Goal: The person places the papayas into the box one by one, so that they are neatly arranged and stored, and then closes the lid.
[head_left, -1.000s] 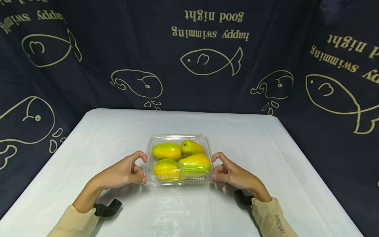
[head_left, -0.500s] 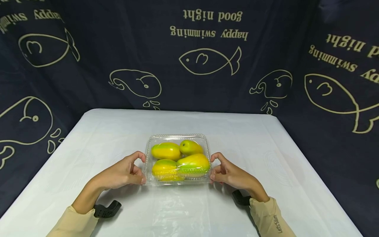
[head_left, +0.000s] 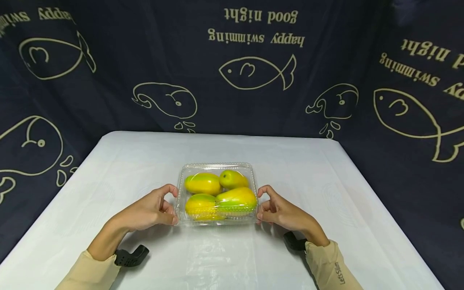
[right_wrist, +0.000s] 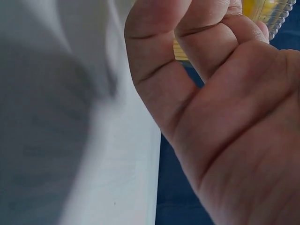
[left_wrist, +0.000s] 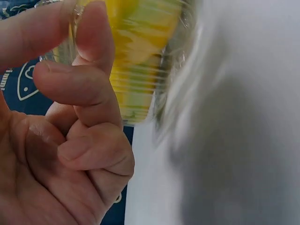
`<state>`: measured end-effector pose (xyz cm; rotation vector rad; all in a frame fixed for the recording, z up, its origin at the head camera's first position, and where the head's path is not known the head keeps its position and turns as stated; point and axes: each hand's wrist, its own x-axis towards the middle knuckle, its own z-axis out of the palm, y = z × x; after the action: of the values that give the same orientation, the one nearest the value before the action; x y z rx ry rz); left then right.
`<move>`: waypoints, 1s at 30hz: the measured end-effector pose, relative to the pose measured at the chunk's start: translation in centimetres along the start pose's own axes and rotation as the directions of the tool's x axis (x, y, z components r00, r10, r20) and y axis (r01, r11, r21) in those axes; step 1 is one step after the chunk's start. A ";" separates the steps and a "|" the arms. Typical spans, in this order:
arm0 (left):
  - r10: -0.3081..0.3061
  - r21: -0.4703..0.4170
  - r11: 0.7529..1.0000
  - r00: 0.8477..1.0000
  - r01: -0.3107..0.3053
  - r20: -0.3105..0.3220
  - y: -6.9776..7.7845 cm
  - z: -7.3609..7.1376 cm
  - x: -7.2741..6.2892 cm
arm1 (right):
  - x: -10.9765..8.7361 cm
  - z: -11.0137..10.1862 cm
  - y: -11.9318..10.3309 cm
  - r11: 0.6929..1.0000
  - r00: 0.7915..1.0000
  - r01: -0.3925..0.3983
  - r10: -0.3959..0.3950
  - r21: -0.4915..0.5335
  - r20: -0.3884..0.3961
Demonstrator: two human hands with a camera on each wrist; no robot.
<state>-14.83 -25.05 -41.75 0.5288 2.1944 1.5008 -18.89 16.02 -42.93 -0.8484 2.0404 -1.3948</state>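
Note:
A clear plastic clamshell box [head_left: 216, 166] with its lid down sits near the middle of the table in the head view. Inside lie several yellow-green mangoes [head_left: 237, 200]. My left hand [head_left: 149, 210] pinches the box's left edge near the front corner; the left wrist view shows thumb and finger on the clear rim [left_wrist: 75, 28], the other fingers curled. On the opposite side, my right hand [head_left: 286, 210] pinches the right edge with its fingers bent. The right wrist view shows mostly the palm [right_wrist: 234, 122], so its fingertips are partly hidden.
A white cloth covers the table [head_left: 224, 257]. Behind and beside it hangs a dark blue curtain [head_left: 253, 112] with fish and whale drawings. Black straps sit on both wrists, one by the left sleeve [head_left: 87, 270].
The view has shifted very slightly. Both hands keep their hold on the box's sides, and the box and mangoes stay in place between them.

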 end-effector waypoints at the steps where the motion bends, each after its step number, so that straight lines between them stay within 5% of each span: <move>1: -0.003 -0.003 1.000 1.000 0.003 -0.001 0.0 0.0 0.0 | 0.0 0.0 0.0 1.000 1.000 0.000 0.000 0.000 0.000; 15: -0.034 -0.073 0.997 0.999 0.036 0.018 0.2 -0.1 0.0 | 0.1 -0.2 0.4 0.997 0.999 0.025 -0.027 0.066 0.030; 30: -0.031 -0.089 0.996 1.000 0.031 0.000 0.4 0.2 0.1 | 0.2 0.2 -0.1 0.990 1.000 -0.029 0.029 0.135 0.001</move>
<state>-14.81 -24.74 -41.43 0.4623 2.1158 1.5750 -18.89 15.71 -42.94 -0.7571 1.9261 -1.4984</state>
